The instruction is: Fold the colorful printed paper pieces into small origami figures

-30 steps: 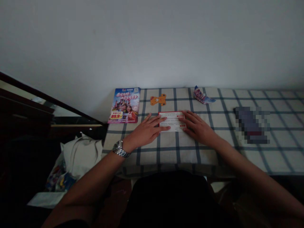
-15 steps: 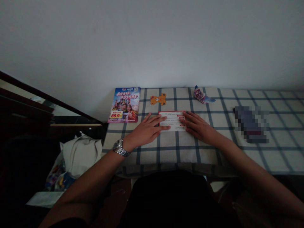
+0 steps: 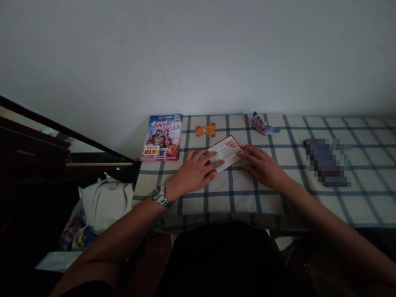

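Centre of frame: printed paper [image 3: 225,153], white with a red border, on a checked cloth [image 3: 244,202]. Main change: the paper is no longer square to the cloth. It sits askew, its far edge climbing towards the upper right, a counter-clockwise turn against half a second ago. Whether any edge is lifted, cannot tell.

Left hand [image 3: 194,171], watch [image 3: 161,195] at the wrist: fingers spread over the paper's left part, thumb by the lower corner; the hand sits slightly further right than before. Right hand [image 3: 264,167]: fingertips at the paper's right corner, little shifted. Neither grip is clear; cannot tell whether thumbs pinch from below or fingers merely press.

Meaning for the work, as I judge it: the paper is being reangled between both hands, with the left doing more of the turning.

Surroundings unchanged: leaflet [image 3: 162,138] left of centre, flat bear [image 3: 206,130] above the paper, crumpled wrapper [image 3: 262,126] upper right of it, pixelated dark object [image 3: 328,163] towards the right edge.
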Available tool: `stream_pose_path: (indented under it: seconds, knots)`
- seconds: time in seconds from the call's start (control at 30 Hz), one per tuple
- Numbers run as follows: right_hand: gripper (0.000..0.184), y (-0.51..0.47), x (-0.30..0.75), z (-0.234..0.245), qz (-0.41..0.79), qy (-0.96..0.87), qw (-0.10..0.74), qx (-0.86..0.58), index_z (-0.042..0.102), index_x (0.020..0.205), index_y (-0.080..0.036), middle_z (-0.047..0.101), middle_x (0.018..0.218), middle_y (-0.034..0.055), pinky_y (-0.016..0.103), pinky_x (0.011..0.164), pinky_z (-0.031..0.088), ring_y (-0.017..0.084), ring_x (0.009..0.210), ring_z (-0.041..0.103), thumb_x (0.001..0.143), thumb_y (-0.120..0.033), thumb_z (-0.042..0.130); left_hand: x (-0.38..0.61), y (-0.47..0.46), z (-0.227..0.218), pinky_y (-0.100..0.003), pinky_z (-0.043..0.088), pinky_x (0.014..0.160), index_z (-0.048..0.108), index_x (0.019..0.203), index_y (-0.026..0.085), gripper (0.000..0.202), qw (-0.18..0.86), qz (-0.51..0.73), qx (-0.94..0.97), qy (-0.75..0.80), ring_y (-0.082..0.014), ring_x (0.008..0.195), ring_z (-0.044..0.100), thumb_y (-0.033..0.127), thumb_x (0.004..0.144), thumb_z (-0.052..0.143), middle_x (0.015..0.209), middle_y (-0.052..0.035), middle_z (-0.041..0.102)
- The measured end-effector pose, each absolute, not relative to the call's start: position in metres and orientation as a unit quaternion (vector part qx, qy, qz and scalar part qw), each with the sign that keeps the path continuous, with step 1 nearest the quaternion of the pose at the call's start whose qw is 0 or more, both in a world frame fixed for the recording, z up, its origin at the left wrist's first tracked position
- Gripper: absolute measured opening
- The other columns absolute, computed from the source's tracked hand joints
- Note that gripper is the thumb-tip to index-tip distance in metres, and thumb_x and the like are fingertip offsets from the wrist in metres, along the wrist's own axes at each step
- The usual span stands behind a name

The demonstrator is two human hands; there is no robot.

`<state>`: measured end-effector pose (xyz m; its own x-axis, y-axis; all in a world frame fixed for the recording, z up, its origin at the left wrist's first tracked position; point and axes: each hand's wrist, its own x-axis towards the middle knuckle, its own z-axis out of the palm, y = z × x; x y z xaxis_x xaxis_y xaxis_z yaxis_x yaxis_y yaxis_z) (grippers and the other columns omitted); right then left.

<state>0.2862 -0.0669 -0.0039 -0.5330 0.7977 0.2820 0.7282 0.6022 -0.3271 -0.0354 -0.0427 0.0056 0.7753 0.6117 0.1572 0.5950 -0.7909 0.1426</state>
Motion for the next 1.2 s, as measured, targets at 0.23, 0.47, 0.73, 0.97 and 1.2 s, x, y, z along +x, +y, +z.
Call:
stream_pose_path:
  seconds: [0.23, 0.47, 0.73, 0.97, 1.2]
  knots:
    - [0.043, -0.065, 0.276, -0.004, 0.099, -0.875, 0.193, -0.433, 0.058, 0.148, -0.027, 0.053, 0.160, 0.0117, 0.063, 0.119, 0.049, 0.034, 0.149, 0.050, 0.106, -0.029, 0.056, -0.029, -0.046, 0.008, -0.060, 0.038, 0.115, 0.047, 0.159, 0.036, 0.049, 0.028, 0.093, 0.938, 0.333, -0.0355, 0.140, 0.046, 0.038, 0.109, 0.047, 0.165, -0.0074, 0.044]
    - [0.041, -0.058, 0.275, -0.011, 0.087, -0.884, 0.180, -0.423, 0.060, 0.147, -0.025, 0.057, 0.158, 0.0117, 0.062, 0.121, 0.048, 0.033, 0.151, 0.049, 0.106, -0.028, 0.056, -0.026, -0.051, 0.010, -0.057, 0.040, 0.114, 0.050, 0.156, 0.033, 0.046, 0.035, 0.091, 0.938, 0.332, -0.0339, 0.138, 0.048, 0.035, 0.110, 0.045, 0.163, -0.0087, 0.046]
    - [0.040, -0.055, 0.277, -0.015, 0.090, -0.891, 0.181, -0.408, 0.062, 0.145, -0.024, 0.058, 0.158, 0.0109, 0.062, 0.121, 0.047, 0.033, 0.152, 0.048, 0.106, -0.029, 0.056, -0.027, -0.037, 0.010, -0.053, 0.045, 0.111, 0.052, 0.153, 0.028, 0.044, 0.061, 0.105, 0.935, 0.333, -0.0303, 0.132, 0.055, 0.028, 0.110, 0.043, 0.151, -0.0095, 0.057]
    - [0.036, -0.054, 0.278, -0.014, 0.102, -0.892, 0.182, -0.402, 0.067, 0.140, -0.029, 0.063, 0.153, 0.0063, 0.062, 0.118, 0.049, 0.032, 0.148, 0.052, 0.105, -0.028, 0.056, -0.006, -0.010, 0.003, -0.048, 0.040, 0.123, 0.048, 0.155, 0.021, 0.047, 0.072, 0.138, 0.935, 0.319, -0.0287, 0.147, 0.046, 0.035, 0.110, 0.046, 0.159, -0.0117, 0.049]
    - [0.032, -0.044, 0.273, -0.006, 0.128, -0.864, 0.209, -0.440, 0.068, 0.135, -0.027, 0.074, 0.135, 0.0078, 0.052, 0.109, 0.054, 0.030, 0.130, 0.065, 0.105, -0.028, 0.055, 0.010, 0.006, -0.005, -0.051, 0.039, 0.123, 0.052, 0.152, 0.021, 0.053, 0.056, 0.135, 0.932, 0.331, -0.0325, 0.146, 0.045, 0.044, 0.105, 0.057, 0.157, -0.0127, 0.050]
